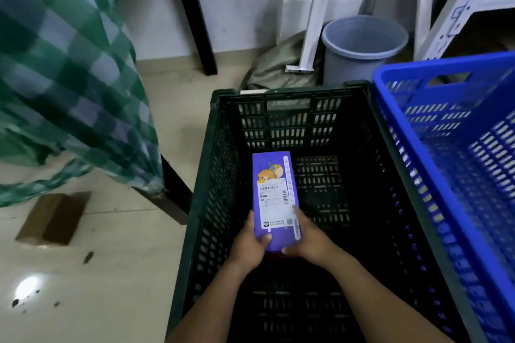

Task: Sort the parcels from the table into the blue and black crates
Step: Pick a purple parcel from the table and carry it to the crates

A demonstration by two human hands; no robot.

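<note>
Risk: releasing the purple parcel [274, 189] above the floor of the black crate [223, 164] would probably let it drop and tip against the wall. The left hand [248, 248] and right hand [308, 239] clasp its near end, fingers curled round both edges, inside that crate; the blue crate [404, 108] stands right
</note>
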